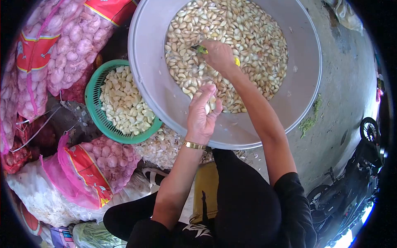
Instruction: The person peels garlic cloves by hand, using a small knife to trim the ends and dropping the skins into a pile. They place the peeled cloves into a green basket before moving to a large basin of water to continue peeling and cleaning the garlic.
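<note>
A wide grey tub in front of me holds many garlic cloves, wet-looking and mostly in their skins. My right hand is closed over the cloves around a small knife; yellow shows at both ends of the grip and a dark tip points left. Nearer to me, by the tub's front wall, my left hand is palm up with curled fingers around a few pale garlic cloves. A gold bracelet circles the left wrist. To the left, a green basket contains peeled cloves.
Pink mesh sacks of garlic bulbs are stacked at the left, with another mesh sack lower down. Loose garlic skins cover the floor under the basket. A motorcycle stands at the right on the concrete floor.
</note>
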Tool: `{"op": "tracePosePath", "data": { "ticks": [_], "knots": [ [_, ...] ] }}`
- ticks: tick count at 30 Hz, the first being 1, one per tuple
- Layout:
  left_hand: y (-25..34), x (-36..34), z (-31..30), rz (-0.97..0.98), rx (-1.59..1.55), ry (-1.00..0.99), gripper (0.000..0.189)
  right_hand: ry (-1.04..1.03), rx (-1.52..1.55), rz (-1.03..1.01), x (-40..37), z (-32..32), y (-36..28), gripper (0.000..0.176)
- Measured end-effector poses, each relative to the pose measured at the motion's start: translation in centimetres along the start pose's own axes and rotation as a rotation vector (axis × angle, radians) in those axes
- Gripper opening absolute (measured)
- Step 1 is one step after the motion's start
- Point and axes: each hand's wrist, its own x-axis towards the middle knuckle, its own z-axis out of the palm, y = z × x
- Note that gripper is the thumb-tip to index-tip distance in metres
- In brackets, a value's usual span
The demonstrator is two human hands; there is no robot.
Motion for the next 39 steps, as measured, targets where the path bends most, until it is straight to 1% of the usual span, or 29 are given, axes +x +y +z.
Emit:
{"op": "tracePosePath", "data": {
  "ticks": [1,3,10,12,13,15,16,18,19,21,22,24,25,27,28,30,31,32,33,34,35,36,37,39],
  "knots": [
    [0.0,0.1,-0.2,0.001,0.0,0.001,0.013,0.0,0.001,0.0,-0.3,0.3,0.3,0.035],
    [-0.2,0.3,-0.8,0.004,0.041,-0.018,0.013,0.132,0.103,-0.058,-1.1,0.1,1.1,0.036],
    [-0.5,-0.2,-0.1,0.014,0.07,-0.048,0.016,0.094,0.08,-0.071,0.1,-0.2,0.6,0.036],
    [-0.6,-0.3,0.2,0.01,0.088,-0.031,0.017,-0.012,-0.01,0.039,0.6,0.0,0.0,0.03],
    [-0.5,-0.4,0.4,0.009,0.091,-0.03,0.017,-0.011,-0.008,0.041,0.5,-0.3,0.0,0.03],
    [-0.3,-0.3,0.7,0.023,0.118,0.026,0.017,0.044,0.245,0.11,-0.3,-1.4,0.3,0.027],
    [-0.2,-0.1,0.5,0.023,0.117,0.026,0.017,0.043,0.244,0.11,-1.1,-3.1,-0.2,0.027],
    [-0.2,0.2,0.1,0.034,0.095,-0.034,0.021,0.236,0.633,0.102,-3.5,-7.3,-1.5,0.02],
    [-0.3,0.1,0.4,0.031,0.092,-0.036,0.021,0.236,0.629,0.102,-4.4,-7.5,-0.8,0.02],
    [-0.4,-0.2,1.1,0.046,0.116,0.019,0.024,0.06,0.166,0.098,-6.1,-7.6,1.1,0.028],
    [-0.6,-0.1,1.0,0.049,0.116,0.018,0.024,0.061,0.167,0.096,-7.1,-7.7,1.3,0.028],
    [-1.2,0.3,0.3,0.08,0.145,-0.014,0.027,0.235,0.484,0.197,-8.9,-7.8,1.3,0.021],
    [-1.5,0.1,-0.1,0.073,0.147,-0.001,0.027,0.224,0.489,0.207,-10.1,-7.9,1.4,0.021],
    [-1.6,0.7,0.1,0.08,0.127,0.063,0.027,0.127,0.344,0.233,-10.7,-9.1,1.5,0.021],
    [-1.7,1.3,0.0,0.084,0.124,0.062,0.027,0.127,0.343,0.229,-11.0,-10.1,0.4,0.021],
    [-2.0,1.6,-0.6,0.093,0.122,0.024,0.027,0.019,0.878,0.411,-12.6,-12.1,-2.6,0.018],
    [-1.8,1.6,-0.4,0.098,0.122,0.021,0.027,-0.086,0.927,0.422,-13.2,-12.6,-3.1,0.017],
    [-1.7,1.6,-0.3,0.082,0.115,-0.042,0.025,-0.085,0.924,0.417,-13.7,-12.2,-3.3,0.017],
    [-1.5,1.3,0.1,0.065,0.109,-0.104,0.024,-0.081,1.016,0.38,-14.1,-11.3,-3.4,0.016],
    [-1.4,0.9,0.4,0.067,0.107,-0.101,0.024,-0.079,1.11,0.344,-14.4,-10.7,-3.5,0.015],
    [-1.3,0.5,0.8,0.062,0.165,-0.165,0.027,-0.081,1.119,0.384,-14.4,-10.6,-3.5,0.014],
    [-1.1,0.1,1.1,0.057,0.224,-0.233,0.03,-0.081,1.121,0.383,-14.2,-10.5,-3.8,0.014],
    [-1.0,0.0,0.9,0.057,0.226,-0.232,0.03,-0.068,1.169,0.379,-14.0,-10.4,-4.5,0.015],
    [-0.5,-0.2,0.6,-0.006,0.108,-0.285,0.032,-0.052,1.214,0.373,-13.5,-11.2,-4.9,0.016]
  ]
}}
